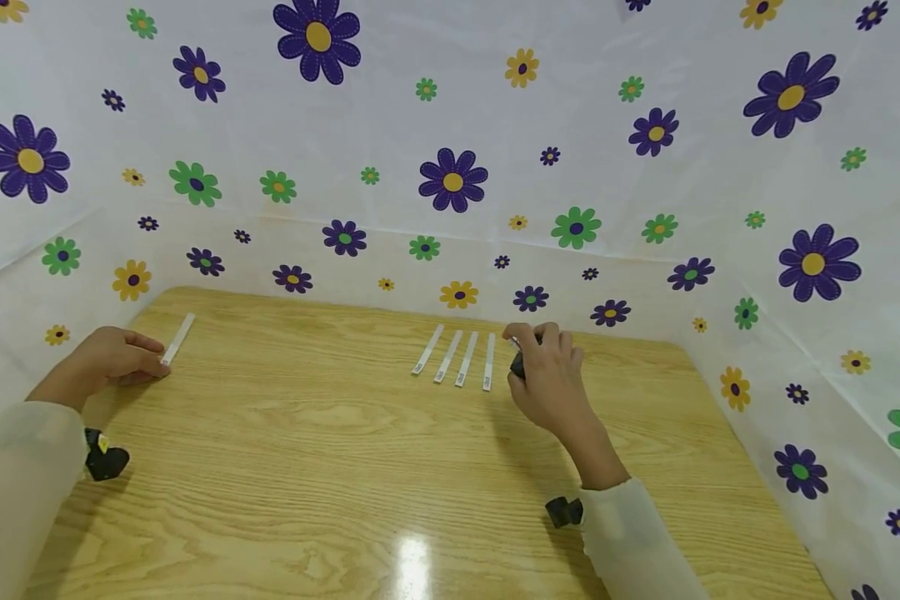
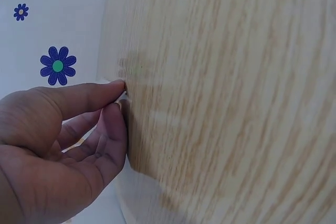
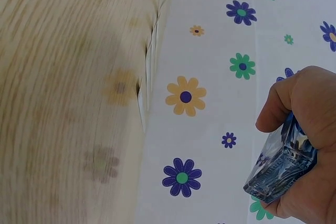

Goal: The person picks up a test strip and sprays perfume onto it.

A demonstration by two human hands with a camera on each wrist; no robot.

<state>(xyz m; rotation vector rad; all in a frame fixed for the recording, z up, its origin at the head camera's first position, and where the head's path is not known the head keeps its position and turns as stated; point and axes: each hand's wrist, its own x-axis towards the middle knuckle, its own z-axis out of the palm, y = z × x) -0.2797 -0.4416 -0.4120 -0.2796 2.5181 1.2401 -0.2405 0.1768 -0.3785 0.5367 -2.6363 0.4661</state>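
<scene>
At the table's left side my left hand (image 1: 123, 358) pinches the near end of a white paper strip (image 1: 180, 335) between thumb and fingertip. In the left wrist view only a sliver of that strip shows at the fingertips of the left hand (image 2: 68, 145). Further right, several similar strips, one of them the rightmost strip (image 1: 489, 362), lie side by side with small printed marks at their near ends. Just right of them my right hand (image 1: 551, 379) grips a small glass bottle (image 3: 286, 166) with thick, dark-looking walls. The fingers hide part of the bottle.
The wood-grain table (image 1: 307, 467) spreads under both arms. A white flowered cloth (image 1: 390, 125) rises behind the table and along both sides. Black wrist cameras are worn under the left cuff (image 1: 105, 458) and the right cuff (image 1: 564, 512).
</scene>
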